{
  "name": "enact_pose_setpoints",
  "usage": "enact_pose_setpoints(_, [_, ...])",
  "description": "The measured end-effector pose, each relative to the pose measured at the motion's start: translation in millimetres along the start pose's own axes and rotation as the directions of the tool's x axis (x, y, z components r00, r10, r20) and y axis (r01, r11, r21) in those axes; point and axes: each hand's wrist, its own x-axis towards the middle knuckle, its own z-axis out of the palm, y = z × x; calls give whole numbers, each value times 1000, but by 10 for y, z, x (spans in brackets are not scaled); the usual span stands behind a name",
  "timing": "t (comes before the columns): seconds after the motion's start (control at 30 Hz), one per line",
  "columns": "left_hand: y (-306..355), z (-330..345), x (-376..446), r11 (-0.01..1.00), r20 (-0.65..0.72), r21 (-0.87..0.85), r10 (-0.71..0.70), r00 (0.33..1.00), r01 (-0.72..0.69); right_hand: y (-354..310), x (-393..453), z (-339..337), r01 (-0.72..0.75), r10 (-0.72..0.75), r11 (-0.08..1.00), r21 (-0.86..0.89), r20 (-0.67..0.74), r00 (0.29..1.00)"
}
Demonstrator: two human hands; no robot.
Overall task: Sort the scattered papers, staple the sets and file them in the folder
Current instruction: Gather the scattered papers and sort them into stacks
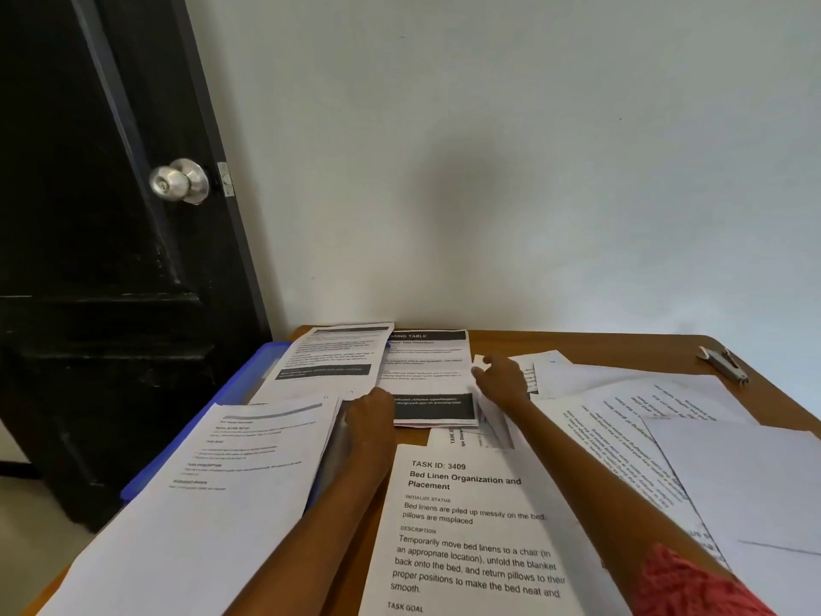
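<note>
Papers (426, 380), both hands (371, 415) touching

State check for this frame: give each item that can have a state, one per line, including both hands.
Left hand: resting on papers, grip unclear.
Right hand: pinching a sheet's edge.
Dressing-table sheet: flat, at the far edge, between the hands.
Task 3409 sheet: flat, face up, nearest.
Blue folder: lying under papers, mostly covered.
Stapler: lying apart at the table's far right, untouched.
Door: appears closed.

"TASK ID: 3409, Bed Linen Organization and Placement" on nearest sheet (471, 526)
</note>
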Motion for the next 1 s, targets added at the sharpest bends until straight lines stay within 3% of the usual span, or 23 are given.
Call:
enact_pose_setpoints(0.23, [527,-17,-104,993,7,-45,111,994,-110,495,-82,-693,40,-38,999,-23,60,997])
enact_pose_setpoints(0.33, [737,53,-233,983,7,-119,138,990,-137,622,-237,-1029,38,-27,998,-41,257,966])
enact_pose_setpoints(0.47, [950,132,-375,956,74,-257,168,983,-144,627,-590,-1319,116,3,973,-201,513,859])
enact_pose_setpoints(0.6, [1053,205,-473,942,158,-295,212,964,-159,694,-979,-1197,257,18,830,-494,485,874])
enact_pose_setpoints(0.83, [1163,152,-629,946,294,-251,277,915,-205,636,-1161,-1009,264,-38,782,-564,380,924])
enact_pose_setpoints(1.0, [1060,135,-743,932,327,-296,305,895,-209,670,-1197,-908,321,-173,745,-584,297,939])
